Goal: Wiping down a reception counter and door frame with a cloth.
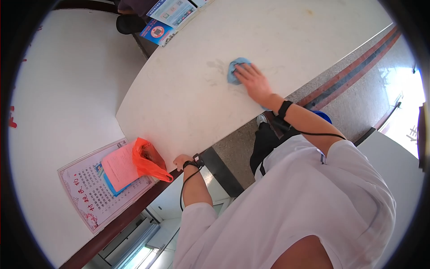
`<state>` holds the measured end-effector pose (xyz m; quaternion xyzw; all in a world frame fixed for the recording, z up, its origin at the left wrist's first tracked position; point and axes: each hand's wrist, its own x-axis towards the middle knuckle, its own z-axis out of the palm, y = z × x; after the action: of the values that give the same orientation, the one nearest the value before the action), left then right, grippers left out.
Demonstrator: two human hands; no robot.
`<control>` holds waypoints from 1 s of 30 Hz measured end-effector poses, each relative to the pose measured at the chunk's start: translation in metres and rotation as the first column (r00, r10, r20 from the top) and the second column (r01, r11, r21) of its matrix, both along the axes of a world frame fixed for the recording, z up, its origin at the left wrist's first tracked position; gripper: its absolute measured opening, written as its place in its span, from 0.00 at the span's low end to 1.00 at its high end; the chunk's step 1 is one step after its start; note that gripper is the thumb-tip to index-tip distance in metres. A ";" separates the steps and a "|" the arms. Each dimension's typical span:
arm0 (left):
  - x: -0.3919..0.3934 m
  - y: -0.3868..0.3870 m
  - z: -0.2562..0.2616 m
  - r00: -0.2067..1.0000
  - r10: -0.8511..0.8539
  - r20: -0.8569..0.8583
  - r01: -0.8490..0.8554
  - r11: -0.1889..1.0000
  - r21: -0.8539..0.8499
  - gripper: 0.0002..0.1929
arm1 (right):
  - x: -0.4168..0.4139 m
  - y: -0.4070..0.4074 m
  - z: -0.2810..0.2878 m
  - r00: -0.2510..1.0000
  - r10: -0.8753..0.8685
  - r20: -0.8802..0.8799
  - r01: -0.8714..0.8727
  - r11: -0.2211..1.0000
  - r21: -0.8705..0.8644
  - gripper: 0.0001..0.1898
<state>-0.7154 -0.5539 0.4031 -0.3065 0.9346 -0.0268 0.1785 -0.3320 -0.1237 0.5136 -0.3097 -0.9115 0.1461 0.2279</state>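
Observation:
A blue cloth (pixel 239 60) lies bunched on the white tabletop (pixel 188 90), under the fingers of my right hand (pixel 257 82), which presses it flat. Smudgy, damp-looking marks (pixel 216 67) show on the surface just left of the cloth. A small piece of blue also peeks out below my right wrist. My left hand (pixel 181 161) rests at the near table edge with its fingers curled, partly hidden. Close to its left is a crumpled red plastic bag (pixel 151 158), overlapping pink printed papers (pixel 121 164).
Beneath the pink papers are a blue booklet (pixel 114 188) and a printed poster (pixel 80 191) with writing. At the far edge stand printed display cards (pixel 173 13), near a dark chair part (pixel 129 24) and part of a person (pixel 134 6). Striped flooring (pixel 349 67) runs at right.

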 end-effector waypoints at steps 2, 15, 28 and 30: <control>0.038 0.100 0.000 0.827 0.501 -0.255 -0.328 0.798 0.505 0.28 | 0.079 0.055 -0.019 0.964 -0.236 0.124 0.223 0.969 0.106 0.27; -0.042 -0.007 -0.038 0.985 0.019 -0.170 -0.024 0.999 -0.029 0.33 | 0.247 0.176 -0.045 0.556 -0.828 0.068 0.800 0.556 0.224 0.26; -0.052 -0.041 -0.024 0.936 -0.333 0.111 0.348 0.926 -0.150 0.29 | 0.020 -0.012 0.015 0.994 0.100 0.039 -0.101 0.995 0.023 0.26; -0.039 -0.030 -0.031 0.965 -0.262 0.028 0.264 0.962 -0.076 0.29 | 0.035 -0.005 0.010 0.990 0.132 0.055 -0.133 0.991 0.013 0.26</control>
<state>-0.7544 -0.5842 0.3724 -0.1862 0.9636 -0.0898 0.1695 -0.2967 -0.1287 0.5236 -0.2504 -0.9370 0.1451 0.1955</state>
